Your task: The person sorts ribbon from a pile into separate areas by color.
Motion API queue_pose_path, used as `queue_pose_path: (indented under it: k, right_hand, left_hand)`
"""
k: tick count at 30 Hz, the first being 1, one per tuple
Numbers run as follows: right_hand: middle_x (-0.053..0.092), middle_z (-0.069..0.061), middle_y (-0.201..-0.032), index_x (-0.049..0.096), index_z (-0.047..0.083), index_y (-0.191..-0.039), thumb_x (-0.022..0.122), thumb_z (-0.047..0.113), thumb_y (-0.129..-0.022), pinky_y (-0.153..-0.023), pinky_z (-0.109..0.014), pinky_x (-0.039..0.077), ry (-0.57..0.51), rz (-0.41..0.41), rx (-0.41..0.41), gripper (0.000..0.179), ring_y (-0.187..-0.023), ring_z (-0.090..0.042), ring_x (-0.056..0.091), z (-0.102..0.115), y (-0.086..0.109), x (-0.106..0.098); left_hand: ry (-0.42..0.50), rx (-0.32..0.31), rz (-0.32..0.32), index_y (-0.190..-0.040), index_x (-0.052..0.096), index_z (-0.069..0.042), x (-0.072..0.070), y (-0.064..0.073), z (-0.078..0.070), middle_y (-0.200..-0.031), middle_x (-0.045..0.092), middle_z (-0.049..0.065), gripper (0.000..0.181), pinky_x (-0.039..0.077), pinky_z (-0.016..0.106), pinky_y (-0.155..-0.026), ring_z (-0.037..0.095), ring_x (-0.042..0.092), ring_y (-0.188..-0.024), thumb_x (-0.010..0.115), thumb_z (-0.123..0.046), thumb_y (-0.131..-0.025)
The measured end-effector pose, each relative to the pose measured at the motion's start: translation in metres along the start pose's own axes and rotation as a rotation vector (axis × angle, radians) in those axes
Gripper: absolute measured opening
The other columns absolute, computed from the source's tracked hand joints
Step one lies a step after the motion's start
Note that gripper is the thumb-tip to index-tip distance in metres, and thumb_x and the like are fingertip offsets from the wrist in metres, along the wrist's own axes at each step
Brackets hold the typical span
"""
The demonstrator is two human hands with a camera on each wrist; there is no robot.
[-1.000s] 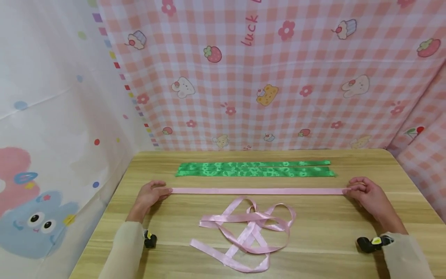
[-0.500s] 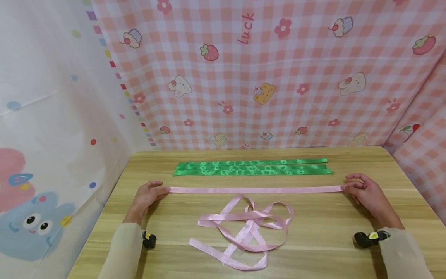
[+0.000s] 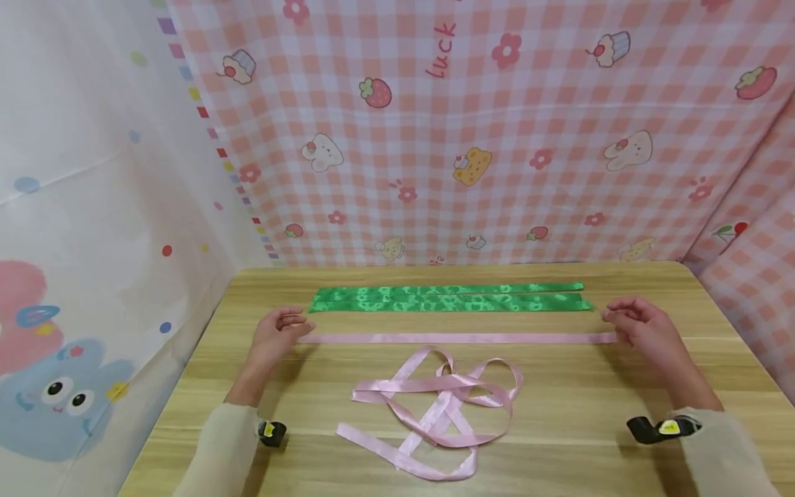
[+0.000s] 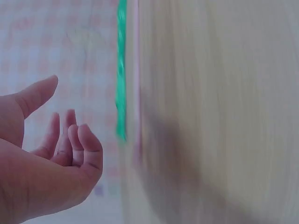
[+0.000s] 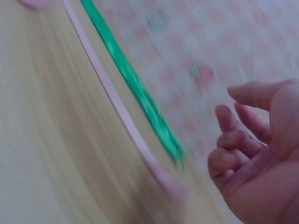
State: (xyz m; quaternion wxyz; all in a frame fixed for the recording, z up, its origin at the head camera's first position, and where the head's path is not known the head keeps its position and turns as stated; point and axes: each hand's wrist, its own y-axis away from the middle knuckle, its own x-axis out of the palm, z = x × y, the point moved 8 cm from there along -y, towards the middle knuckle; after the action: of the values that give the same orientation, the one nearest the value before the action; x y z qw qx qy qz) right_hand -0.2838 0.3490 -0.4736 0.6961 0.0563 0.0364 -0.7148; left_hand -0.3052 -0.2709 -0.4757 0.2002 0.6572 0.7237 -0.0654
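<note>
A straight pink ribbon (image 3: 459, 338) lies flat across the wooden table, parallel to the front of the green ribbon strips (image 3: 447, 302). My left hand (image 3: 277, 338) hovers above its left end, fingers loosely bent and holding nothing. In the left wrist view, a gap shows between the thumb (image 4: 41, 95) and fingers, with the pink ribbon on the table beyond. Over the right end is my right hand (image 3: 646, 328), raised and holding nothing. Its bent fingers (image 5: 229, 140) stand apart from the ribbon in the right wrist view. Nearer me lies a loosely looped length of pink ribbon (image 3: 435, 445).
The wooden table (image 3: 559, 455) meets a pink checked cloth (image 3: 422, 138) at its back edge. A white printed cloth (image 3: 112, 207) hangs along the left side. Black wrist cameras (image 3: 661, 429) sit at both sleeves.
Both hands have let go of the straight pink ribbon's ends and lifted off it, the left moving slightly inward. The ribbon stays stretched out; the green strips and looped ribbon have not moved.
</note>
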Motion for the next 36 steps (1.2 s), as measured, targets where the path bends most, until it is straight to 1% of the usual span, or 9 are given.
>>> queue_pose_path:
  k: [5, 8, 11, 16, 20, 24, 28, 32, 36]
  right_hand:
    - [0.066, 0.009, -0.091, 0.056, 0.001, -0.109, 0.058, 0.012, -0.101, -0.059, -0.026, 0.048, 0.226, 0.201, -0.096, 0.014, -0.072, -0.008, 0.055, 0.025, 0.005, 0.065]
    - [0.064, -0.003, -0.094, 0.056, -0.007, -0.109, 0.060, 0.006, -0.098, -0.067, -0.026, 0.052, 0.267, 0.324, -0.167, 0.017, -0.081, -0.008, 0.059, 0.035, 0.009, 0.109]
    - [0.062, -0.011, -0.094, 0.059, -0.007, -0.104, 0.063, 0.000, -0.094, -0.074, -0.024, 0.053, 0.291, 0.426, -0.226, 0.013, -0.086, -0.010, 0.059, 0.041, 0.013, 0.149]
    - [0.063, -0.010, -0.091, 0.062, -0.002, -0.099, 0.064, 0.000, -0.092, -0.075, -0.026, 0.049, 0.344, 0.512, -0.240, 0.007, -0.086, -0.015, 0.057, 0.040, 0.017, 0.197]
    - [0.063, -0.006, -0.092, 0.063, 0.003, -0.099, 0.065, 0.004, -0.093, -0.077, -0.028, 0.049, 0.348, 0.542, -0.253, 0.007, -0.087, -0.017, 0.057, 0.035, 0.017, 0.223]
    - [0.063, -0.006, -0.093, 0.062, 0.003, -0.101, 0.065, 0.007, -0.094, -0.077, -0.027, 0.049, 0.317, 0.533, -0.254, 0.008, -0.088, -0.016, 0.058, 0.028, 0.015, 0.241]
    - [0.062, -0.009, -0.093, 0.059, -0.001, -0.105, 0.066, 0.005, -0.093, -0.074, -0.024, 0.049, 0.264, 0.522, -0.201, 0.015, -0.086, -0.018, 0.057, 0.018, 0.017, 0.254]
    - [0.058, -0.011, -0.093, 0.056, 0.000, -0.111, 0.072, 0.006, -0.089, -0.065, -0.022, 0.045, 0.267, 0.484, -0.130, 0.028, -0.081, -0.019, 0.052, 0.010, 0.021, 0.263]
    - [0.057, -0.008, -0.093, 0.055, 0.006, -0.111, 0.075, 0.004, -0.085, -0.060, -0.023, 0.041, 0.349, 0.405, -0.108, 0.033, -0.075, -0.018, 0.049, 0.008, 0.025, 0.265]
  left_hand:
    - [-0.010, 0.085, 0.114, -0.126, 0.055, 0.002, 0.043, 0.012, -0.023, -0.114, 0.064, 0.013, 0.041, 0.052, 0.025, -0.078, 0.014, 0.058, -0.094, 0.072, -0.014, -0.092]
    - [-0.013, 0.139, 0.194, -0.122, 0.058, 0.004, 0.071, 0.019, -0.034, -0.111, 0.066, 0.015, 0.038, 0.052, 0.025, -0.078, 0.017, 0.060, -0.093, 0.072, -0.010, -0.090]
    - [0.005, 0.189, 0.279, -0.118, 0.059, 0.005, 0.100, 0.025, -0.043, -0.110, 0.067, 0.017, 0.033, 0.052, 0.026, -0.080, 0.020, 0.062, -0.096, 0.071, -0.005, -0.089]
    - [0.029, 0.251, 0.416, -0.114, 0.060, 0.004, 0.138, 0.035, -0.048, -0.114, 0.065, 0.022, 0.025, 0.053, 0.031, -0.088, 0.029, 0.062, -0.105, 0.066, 0.001, -0.090]
    - [0.045, 0.269, 0.486, -0.117, 0.059, 0.005, 0.159, 0.042, -0.050, -0.118, 0.064, 0.023, 0.028, 0.052, 0.037, -0.095, 0.035, 0.060, -0.113, 0.066, 0.003, -0.090]
    - [0.033, 0.279, 0.527, -0.124, 0.057, 0.002, 0.175, 0.046, -0.053, -0.127, 0.062, 0.019, 0.035, 0.047, 0.043, -0.103, 0.034, 0.057, -0.122, 0.067, -0.003, -0.091]
    - [0.036, 0.236, 0.582, -0.131, 0.055, -0.004, 0.192, 0.050, -0.051, -0.133, 0.060, 0.013, 0.041, 0.043, 0.045, -0.107, 0.030, 0.053, -0.128, 0.065, -0.001, -0.091]
    - [0.045, 0.226, 0.593, -0.131, 0.056, -0.004, 0.204, 0.054, -0.048, -0.129, 0.061, 0.014, 0.045, 0.046, 0.042, -0.104, 0.030, 0.055, -0.122, 0.064, 0.007, -0.088]
    - [0.035, 0.252, 0.565, -0.127, 0.058, -0.001, 0.211, 0.056, -0.049, -0.120, 0.065, 0.017, 0.046, 0.050, 0.036, -0.094, 0.029, 0.058, -0.110, 0.066, 0.011, -0.084]
